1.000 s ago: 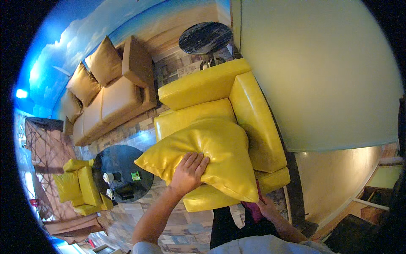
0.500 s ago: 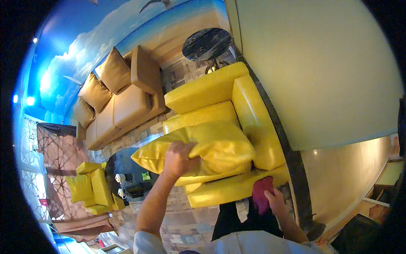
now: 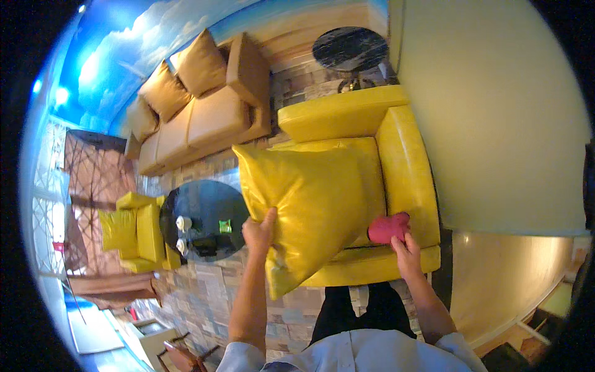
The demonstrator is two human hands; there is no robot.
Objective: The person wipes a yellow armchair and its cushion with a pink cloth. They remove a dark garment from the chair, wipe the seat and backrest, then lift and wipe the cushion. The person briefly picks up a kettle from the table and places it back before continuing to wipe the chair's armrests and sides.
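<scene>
My left hand grips the near left side of a shiny yellow cushion, thumb on its upper face. The cushion is tilted over the seat of a yellow armchair in front of me, covering much of the seat. My right hand pinches a bunched magenta cloth between thumb and fingers. This cloth hangs beside the cushion's right side, by the chair's near arm; whether it touches the chair I cannot tell.
A low round dark table with white teapots and a green packet stands left. Beyond it are another yellow armchair and a tan sofa. A small round black table stands behind; a pale wall panel rises at right.
The cushion has been raised and turned more upright, its broad face now showing. My left hand has shifted to its near left side. My right hand has moved up with the cloth.
</scene>
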